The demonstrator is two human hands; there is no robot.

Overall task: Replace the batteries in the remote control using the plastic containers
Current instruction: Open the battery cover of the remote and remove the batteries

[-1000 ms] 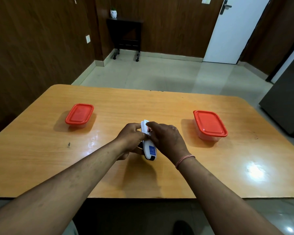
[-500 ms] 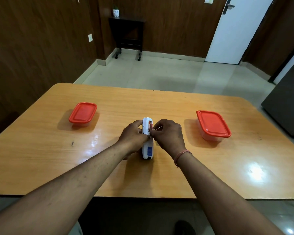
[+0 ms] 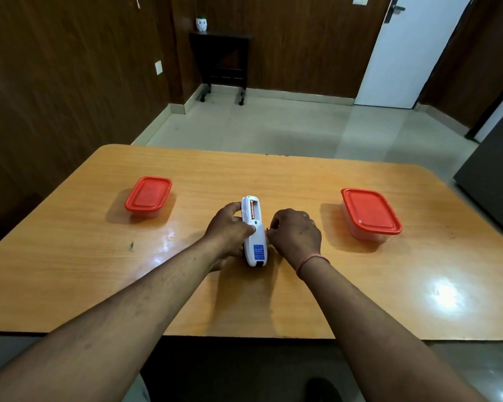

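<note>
A white remote control (image 3: pixel 254 236) lies back-up at the table's middle, its battery bay open at the far end. One red battery (image 3: pixel 252 209) sits in the bay. My left hand (image 3: pixel 228 230) grips the remote from the left side. My right hand (image 3: pixel 295 232) is curled shut just right of the remote, and a small reddish battery tip (image 3: pixel 269 228) shows between its fingertips. Two clear plastic containers with red lids stand closed: a small one (image 3: pixel 148 195) at the left and a larger one (image 3: pixel 369 211) at the right.
The orange wooden table (image 3: pixel 273 309) has its near edge just below my forearms. Beyond it are tiled floor, a dark side table (image 3: pixel 219 56) with a small white pot, and a white door (image 3: pixel 413 50). A dark cabinet (image 3: pixel 494 181) stands at the right.
My right hand has drawn back from the battery bay to the right of the remote, fingers pinched. The remote now lies flat and straight under my left hand.
</note>
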